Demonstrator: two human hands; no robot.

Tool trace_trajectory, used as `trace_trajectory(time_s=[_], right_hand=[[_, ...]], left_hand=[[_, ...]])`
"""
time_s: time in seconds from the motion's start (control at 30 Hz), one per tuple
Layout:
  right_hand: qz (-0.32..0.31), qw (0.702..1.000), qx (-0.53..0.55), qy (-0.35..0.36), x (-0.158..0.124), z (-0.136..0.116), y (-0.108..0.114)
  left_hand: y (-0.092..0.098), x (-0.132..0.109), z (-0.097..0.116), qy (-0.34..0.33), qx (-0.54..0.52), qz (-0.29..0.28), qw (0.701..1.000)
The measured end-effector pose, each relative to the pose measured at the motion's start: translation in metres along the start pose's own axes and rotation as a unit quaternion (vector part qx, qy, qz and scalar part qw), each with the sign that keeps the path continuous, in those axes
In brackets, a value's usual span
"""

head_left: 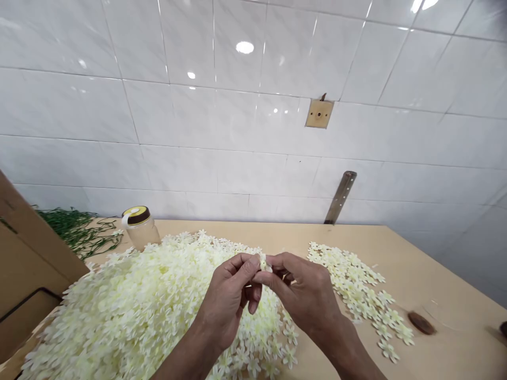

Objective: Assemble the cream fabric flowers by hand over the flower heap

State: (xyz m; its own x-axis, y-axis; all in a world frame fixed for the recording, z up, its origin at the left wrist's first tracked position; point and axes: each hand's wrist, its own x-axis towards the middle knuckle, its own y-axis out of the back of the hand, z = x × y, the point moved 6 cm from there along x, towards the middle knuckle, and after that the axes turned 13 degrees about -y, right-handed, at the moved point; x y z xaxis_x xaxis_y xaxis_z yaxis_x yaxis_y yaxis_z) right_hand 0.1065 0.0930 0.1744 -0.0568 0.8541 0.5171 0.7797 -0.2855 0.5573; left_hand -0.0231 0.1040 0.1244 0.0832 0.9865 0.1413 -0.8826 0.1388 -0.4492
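My left hand (pixel 233 290) and my right hand (pixel 303 287) meet at the fingertips in the middle of the view. Between them they pinch a small pale artificial flower (pixel 264 262), partly covered by the fingers. Below and to the left spreads a large heap of cream-white artificial flowers (pixel 138 295). A smaller, flatter scatter of the same flowers (pixel 356 279) lies on the table to the right of my right hand.
A clear jar with a brown and yellow lid (pixel 141 227) stands behind the heap. Green stems (pixel 85 229) lie at the left, beside a cardboard box (pixel 35 264). A perforated metal strip (pixel 340 198) leans on the tiled wall. A brown oval object (pixel 422 323) rests on the table (pixel 447 279).
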Motion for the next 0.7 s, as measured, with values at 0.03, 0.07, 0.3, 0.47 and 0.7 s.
trace_trajectory(time_s=[0.03,0.07,0.3,0.47,0.7], right_hand=[[-0.024,1.000,-0.003,0.001,0.000,0.000,-0.002],[-0.047,0.999,-0.006,-0.002,0.000,0.001,-0.003],[-0.157,0.987,-0.014,0.028,-0.002,-0.007,0.006],[-0.140,0.986,-0.081,0.033,-0.004,-0.011,0.010],[-0.087,0.982,-0.155,0.060,-0.009,-0.007,-0.014]], left_hand=[[0.001,0.001,0.000,0.001,0.005,0.003,1.000],[0.002,0.001,0.000,0.002,0.014,0.003,1.000],[-0.001,0.003,0.004,0.015,0.103,-0.063,0.993],[0.001,0.002,0.002,0.021,0.145,-0.067,0.987],[0.003,0.003,0.010,-0.039,0.192,-0.048,0.979]])
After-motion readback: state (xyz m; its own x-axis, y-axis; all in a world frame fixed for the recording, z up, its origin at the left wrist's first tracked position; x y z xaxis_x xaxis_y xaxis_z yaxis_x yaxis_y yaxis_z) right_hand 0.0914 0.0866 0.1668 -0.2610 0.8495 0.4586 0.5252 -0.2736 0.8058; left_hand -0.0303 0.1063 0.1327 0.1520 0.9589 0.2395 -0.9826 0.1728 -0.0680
